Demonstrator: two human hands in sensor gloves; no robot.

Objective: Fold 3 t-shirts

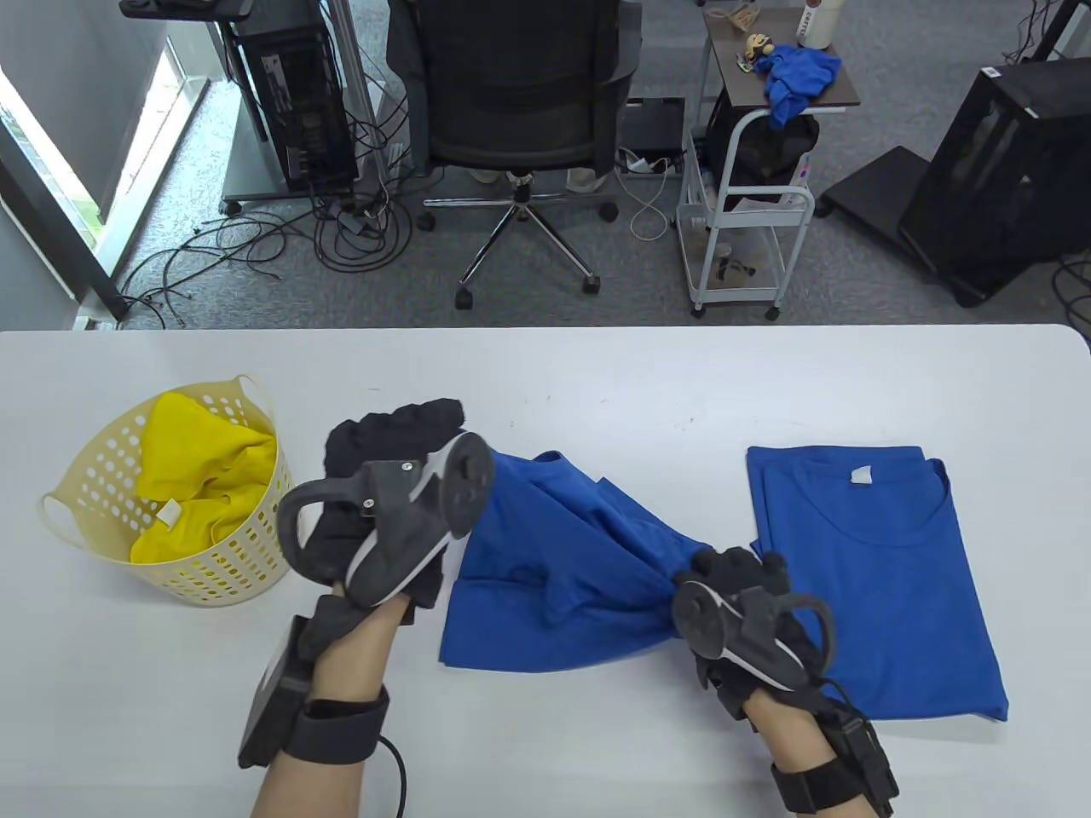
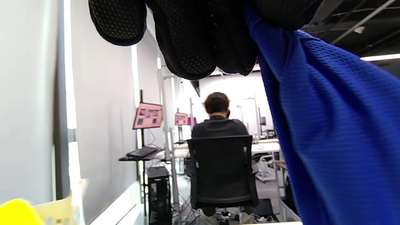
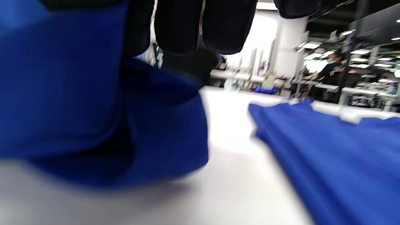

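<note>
The white table (image 1: 597, 383) carries three items. A perforated yellow basket (image 1: 102, 503) stands at the left. A crumpled blue t-shirt (image 1: 545, 596) lies near the centre, partly lifted off the surface. A folded blue t-shirt (image 1: 886, 579) lies flat at the right, just beside the crumpled one.

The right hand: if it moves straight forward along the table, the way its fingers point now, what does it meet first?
Most likely the bunched blue t-shirt that the right hand already grips. The fingers point up and left in the table view, into that cloth. The folded blue t-shirt lies off to its right, out of that line.
</note>
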